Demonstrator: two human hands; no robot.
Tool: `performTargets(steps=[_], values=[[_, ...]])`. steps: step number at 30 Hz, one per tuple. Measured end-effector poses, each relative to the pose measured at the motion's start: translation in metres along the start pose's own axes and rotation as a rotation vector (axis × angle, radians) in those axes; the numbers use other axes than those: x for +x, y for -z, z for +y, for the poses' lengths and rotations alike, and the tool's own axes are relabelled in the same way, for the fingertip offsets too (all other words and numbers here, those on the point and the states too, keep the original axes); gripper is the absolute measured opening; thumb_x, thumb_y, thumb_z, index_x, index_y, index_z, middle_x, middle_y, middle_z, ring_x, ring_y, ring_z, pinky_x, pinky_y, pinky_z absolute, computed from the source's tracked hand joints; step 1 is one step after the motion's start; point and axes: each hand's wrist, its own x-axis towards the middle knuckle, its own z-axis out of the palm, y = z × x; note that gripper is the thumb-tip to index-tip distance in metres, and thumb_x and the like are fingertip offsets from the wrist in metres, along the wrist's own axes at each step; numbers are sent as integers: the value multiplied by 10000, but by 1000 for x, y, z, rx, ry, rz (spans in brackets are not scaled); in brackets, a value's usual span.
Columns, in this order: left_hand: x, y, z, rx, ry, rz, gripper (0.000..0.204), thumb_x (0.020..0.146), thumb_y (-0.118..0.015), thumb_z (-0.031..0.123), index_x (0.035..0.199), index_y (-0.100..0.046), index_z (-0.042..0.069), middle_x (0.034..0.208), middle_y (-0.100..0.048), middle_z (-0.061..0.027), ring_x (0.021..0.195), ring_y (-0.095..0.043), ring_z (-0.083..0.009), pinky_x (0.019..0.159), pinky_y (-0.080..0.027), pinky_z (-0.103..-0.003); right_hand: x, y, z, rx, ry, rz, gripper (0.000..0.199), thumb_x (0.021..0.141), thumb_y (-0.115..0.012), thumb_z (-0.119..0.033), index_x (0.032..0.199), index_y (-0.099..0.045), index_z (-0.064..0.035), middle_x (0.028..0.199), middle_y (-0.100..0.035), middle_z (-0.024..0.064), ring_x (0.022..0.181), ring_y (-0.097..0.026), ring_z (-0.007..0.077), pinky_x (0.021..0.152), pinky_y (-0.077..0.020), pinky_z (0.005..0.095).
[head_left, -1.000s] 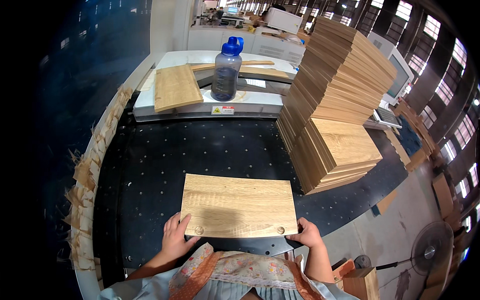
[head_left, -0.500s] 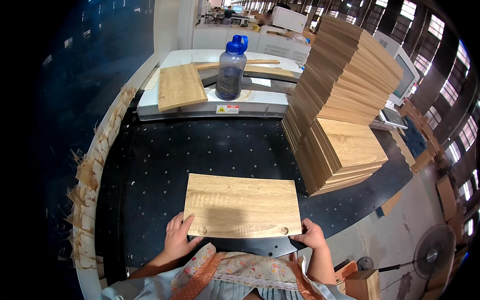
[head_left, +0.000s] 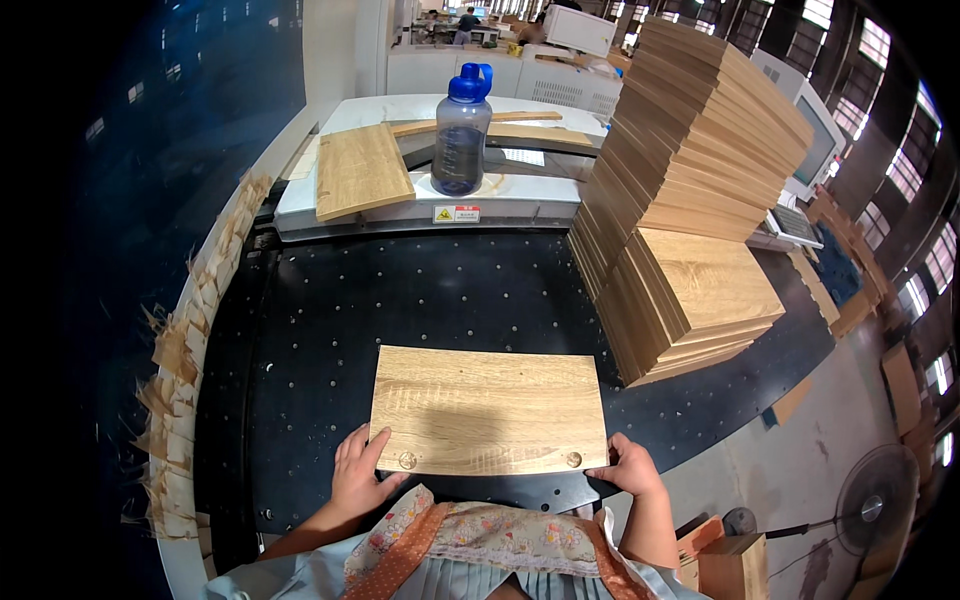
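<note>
Grip: left hand [head_left: 358, 475] and right hand [head_left: 632, 466] clasped a board [head_left: 490, 405], its round spots [head_left: 407, 460] apparently already made, though it was not on the pile [head_left: 665, 135] ahead-right.

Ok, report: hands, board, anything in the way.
Left hand and right hand holding wooden board at near corners. Board over black tabletop, nothing lying on it. Tall stack stands farther right, not touching it.
</note>
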Motion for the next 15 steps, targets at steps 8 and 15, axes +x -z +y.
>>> performTargets(steps=[8,15], values=[[1,2,1,29,-24,-14,752,635,-806,263,1270,-468,43,1269,-439,-182,1187,-413,-354,980,-316,-448,-2,1,-6,-29,-25,2,400,570,-857,-114,830,-563,-37,707,-610,40,648,-553,131,618,-459,267],[1,1,2,11,-7,-9,721,634,-795,247,1255,-486,54,1261,-447,-175,1185,-415,-352,981,-316,-441,-2,1,-4,-53,-22,-1,441,565,-853,-244,833,-558,-54,736,-641,98,683,-620,250,626,-479,323]])
